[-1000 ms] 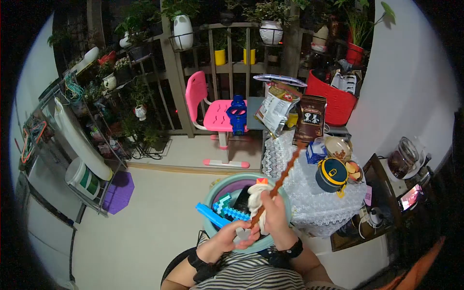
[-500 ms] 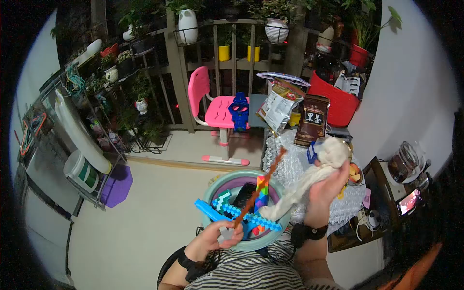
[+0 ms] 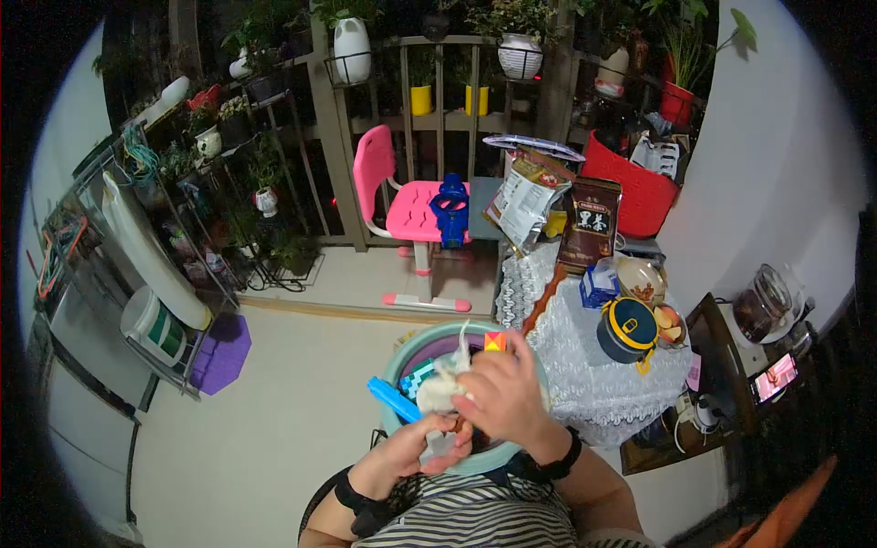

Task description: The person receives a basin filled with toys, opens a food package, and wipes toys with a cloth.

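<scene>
My left hand (image 3: 416, 446) is closed around a light grey piece (image 3: 438, 446) and the lower end of a brown stick (image 3: 545, 301). The stick slants up to the right, its middle hidden behind my right hand. My right hand (image 3: 504, 393) is bent over a bundle of cream fibre strands (image 3: 440, 391), its fingers closed on them just above my left hand. A few strands stick upward. Both hands are over a pale green basin (image 3: 402, 352), which holds a blue toy stick (image 3: 395, 399), a teal pixel-pattern piece (image 3: 418, 376) and a coloured block piece (image 3: 494, 342).
On the right, a lace-covered table (image 3: 585, 393) bears a dark lidded container (image 3: 627, 331), a brown packet (image 3: 589, 224), a foil bag (image 3: 525, 201) and a bowl of cut fruit (image 3: 670, 326). A pink chair (image 3: 425, 215) stands ahead. A phone (image 3: 775, 377) lies far right.
My right hand has brought the cream strands from over the table down to my left hand above the basin. The brown stick now reaches further right over the table.
</scene>
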`<state>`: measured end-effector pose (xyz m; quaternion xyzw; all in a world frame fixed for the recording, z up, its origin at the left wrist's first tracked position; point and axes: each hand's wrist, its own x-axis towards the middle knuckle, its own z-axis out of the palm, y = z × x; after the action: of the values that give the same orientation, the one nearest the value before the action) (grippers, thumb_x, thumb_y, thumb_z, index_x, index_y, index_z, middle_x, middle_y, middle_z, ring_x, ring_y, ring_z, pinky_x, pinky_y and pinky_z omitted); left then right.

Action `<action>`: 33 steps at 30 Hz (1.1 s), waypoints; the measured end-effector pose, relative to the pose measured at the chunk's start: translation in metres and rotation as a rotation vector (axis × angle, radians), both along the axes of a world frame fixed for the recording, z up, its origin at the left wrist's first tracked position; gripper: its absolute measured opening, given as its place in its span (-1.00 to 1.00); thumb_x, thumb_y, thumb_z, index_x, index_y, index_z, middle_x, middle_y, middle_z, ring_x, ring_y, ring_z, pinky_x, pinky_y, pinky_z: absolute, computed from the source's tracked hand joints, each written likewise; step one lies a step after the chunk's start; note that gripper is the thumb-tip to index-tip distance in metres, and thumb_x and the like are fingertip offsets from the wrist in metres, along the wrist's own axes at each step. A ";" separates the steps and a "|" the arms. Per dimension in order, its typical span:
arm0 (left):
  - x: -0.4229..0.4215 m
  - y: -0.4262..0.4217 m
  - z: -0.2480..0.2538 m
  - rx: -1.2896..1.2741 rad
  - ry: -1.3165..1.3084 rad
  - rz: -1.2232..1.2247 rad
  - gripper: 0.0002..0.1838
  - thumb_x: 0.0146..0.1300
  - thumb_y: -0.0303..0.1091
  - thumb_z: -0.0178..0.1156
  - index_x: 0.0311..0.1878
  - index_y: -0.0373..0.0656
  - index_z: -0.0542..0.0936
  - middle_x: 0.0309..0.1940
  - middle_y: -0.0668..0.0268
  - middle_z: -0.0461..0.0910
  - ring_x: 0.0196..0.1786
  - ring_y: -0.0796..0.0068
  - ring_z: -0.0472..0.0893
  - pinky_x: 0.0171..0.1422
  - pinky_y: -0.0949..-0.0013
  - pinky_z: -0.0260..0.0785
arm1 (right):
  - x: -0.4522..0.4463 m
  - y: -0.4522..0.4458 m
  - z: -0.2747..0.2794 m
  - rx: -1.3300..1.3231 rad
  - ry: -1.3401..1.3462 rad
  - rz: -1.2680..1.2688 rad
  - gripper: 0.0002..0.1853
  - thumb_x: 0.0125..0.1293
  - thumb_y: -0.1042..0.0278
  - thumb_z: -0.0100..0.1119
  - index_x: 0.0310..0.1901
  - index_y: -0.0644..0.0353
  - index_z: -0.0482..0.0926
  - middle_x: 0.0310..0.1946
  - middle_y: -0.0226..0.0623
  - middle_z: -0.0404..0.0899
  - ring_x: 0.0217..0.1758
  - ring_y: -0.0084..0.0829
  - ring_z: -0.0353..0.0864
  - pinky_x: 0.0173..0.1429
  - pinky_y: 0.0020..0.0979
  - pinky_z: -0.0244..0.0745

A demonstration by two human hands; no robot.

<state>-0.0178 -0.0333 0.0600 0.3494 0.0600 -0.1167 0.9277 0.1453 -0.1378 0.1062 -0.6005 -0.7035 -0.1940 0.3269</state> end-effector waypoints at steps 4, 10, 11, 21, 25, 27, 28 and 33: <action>-0.008 0.016 -0.010 -0.158 -0.002 -0.053 -0.63 0.30 0.01 -0.02 -0.32 -0.16 0.39 -0.45 0.22 0.42 -0.68 0.64 0.26 -0.69 0.59 0.05 | 0.044 0.007 0.015 0.517 0.464 -0.386 -0.88 0.24 0.40 0.16 -0.24 0.24 0.52 -0.33 -0.26 0.49 -0.27 -0.32 0.47 0.25 -0.24 0.31; 0.007 0.008 0.009 0.328 -0.141 0.640 -0.66 0.19 -0.30 0.30 -0.04 -0.11 0.41 -0.07 0.26 0.53 -0.52 0.73 0.34 -0.49 0.61 0.18 | 0.024 0.008 0.033 0.289 1.671 0.400 -0.71 0.48 0.39 -0.10 0.11 0.34 0.44 0.01 -0.30 0.54 0.03 -0.50 0.53 0.18 -0.46 0.39; 0.017 0.006 0.011 0.416 -0.178 0.653 -0.55 0.13 -0.42 0.32 0.07 -0.13 0.39 -0.01 0.26 0.52 -0.50 0.72 0.35 -0.47 0.61 0.21 | 0.024 0.010 0.025 0.190 1.706 0.451 -0.59 0.48 0.39 -0.12 0.29 0.35 0.29 0.17 -0.19 0.47 0.20 -0.41 0.48 0.29 -0.37 0.34; 0.032 0.009 0.019 0.276 -0.191 0.719 -0.66 0.21 -0.47 0.27 0.02 -0.17 0.41 -0.40 0.34 0.52 -0.52 0.59 0.50 -0.48 0.52 0.33 | 0.031 0.000 0.002 -0.235 1.653 0.555 -0.30 0.41 0.49 -0.05 0.48 0.23 -0.16 0.28 -0.05 0.32 0.30 -0.29 0.39 0.36 -0.27 0.28; 0.028 0.017 0.030 0.325 -0.196 0.819 -0.72 0.23 -0.44 0.25 -0.06 -0.15 0.39 -0.43 0.38 0.51 -0.52 0.60 0.50 -0.47 0.50 0.37 | 0.032 -0.015 -0.018 -0.468 1.597 0.455 -0.14 0.25 0.58 0.21 0.48 0.17 -0.10 0.15 -0.12 0.47 0.16 -0.39 0.48 0.23 -0.35 0.39; 0.025 0.021 0.036 0.441 -0.193 0.928 -0.71 0.23 -0.42 0.25 -0.04 -0.15 0.39 -0.42 0.39 0.51 -0.52 0.62 0.49 -0.48 0.52 0.37 | 0.035 -0.024 -0.013 -0.484 1.604 0.442 -0.16 0.23 0.54 0.26 0.47 0.16 0.00 0.12 -0.14 0.50 0.14 -0.41 0.49 0.20 -0.36 0.42; 0.023 0.024 0.041 0.444 -0.190 0.925 -0.71 0.23 -0.42 0.25 -0.04 -0.15 0.39 -0.42 0.39 0.51 -0.52 0.62 0.49 -0.48 0.52 0.37 | 0.037 -0.028 -0.008 -0.400 1.345 0.322 -0.25 0.20 0.46 0.32 0.40 0.16 0.17 0.12 -0.16 0.50 0.12 -0.40 0.51 0.18 -0.35 0.43; 0.020 0.046 0.048 0.472 -0.197 1.036 -0.70 0.22 -0.42 0.25 -0.02 -0.15 0.40 -0.43 0.38 0.50 -0.56 0.62 0.46 -0.54 0.52 0.33 | 0.059 -0.039 0.007 -0.850 0.704 -0.057 -0.34 0.01 0.36 0.43 0.21 0.25 0.46 0.13 -0.21 0.52 0.14 -0.30 0.54 0.24 -0.31 0.40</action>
<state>0.0022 0.0132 0.1081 0.4811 0.1609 0.4027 0.7619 0.2043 -0.1771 0.1132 -0.7270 -0.5515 0.3108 0.2660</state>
